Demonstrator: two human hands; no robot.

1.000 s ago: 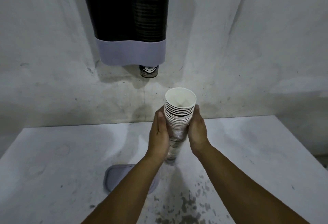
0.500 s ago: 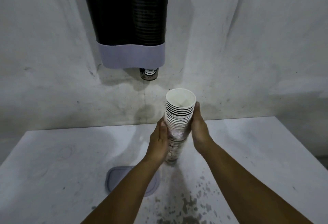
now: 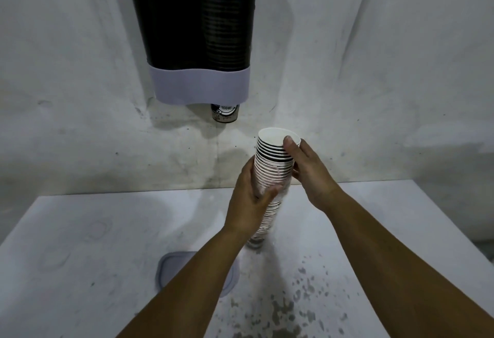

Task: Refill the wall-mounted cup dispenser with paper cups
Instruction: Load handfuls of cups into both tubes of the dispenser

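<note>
Head view showed a stack of paper cups [image 3: 270, 174] held upright over the white table [image 3: 80, 244], mouth up, just below and right of the wall-mounted dispenser [image 3: 197, 43]. The left hand [image 3: 247, 204] was curled around the stack's middle; the right hand [image 3: 307, 169] grasped the upper cups, thumb at the top rim. One cup's base [image 3: 224, 113] stuck out under the dispenser's pale collar, a clear gap separating it from the stack's rim. A grey lid [image 3: 165, 273] lay on the table beneath the left forearm. The table's far edge met the wall [image 3: 374, 70].
</note>
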